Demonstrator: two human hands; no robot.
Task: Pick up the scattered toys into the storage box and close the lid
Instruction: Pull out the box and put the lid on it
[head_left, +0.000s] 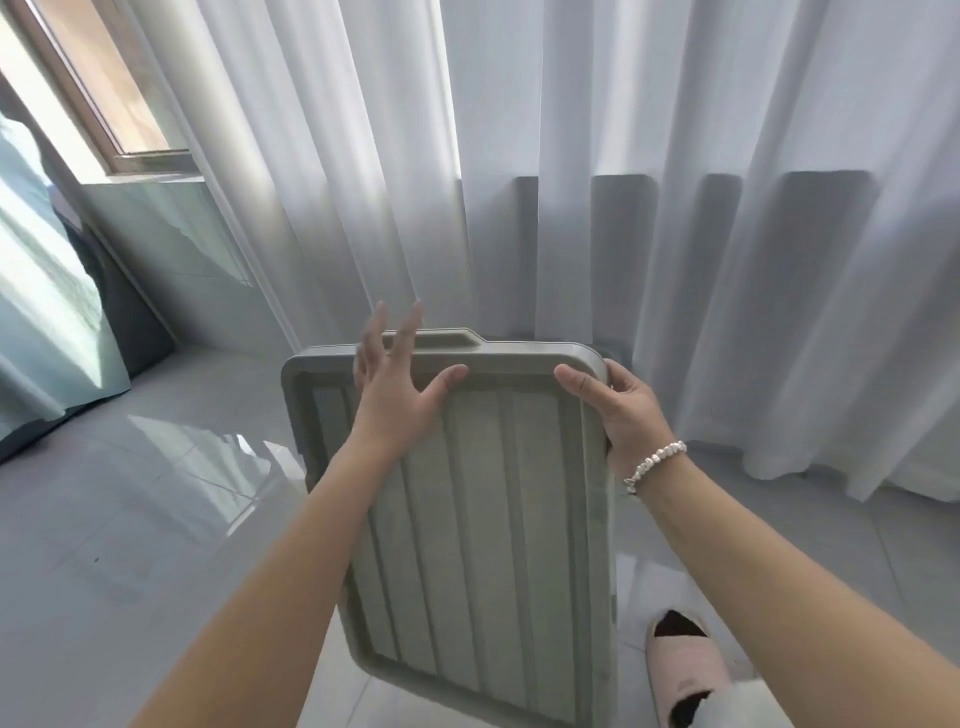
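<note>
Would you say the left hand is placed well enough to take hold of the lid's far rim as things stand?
Probably yes. The left hand lies open over the lid, fingers straight and reaching past its far rim with nothing between, so they need only curl. The right hand already grips the right corner.

No text, label, brand, number or sign can be read anywhere in this view.
</note>
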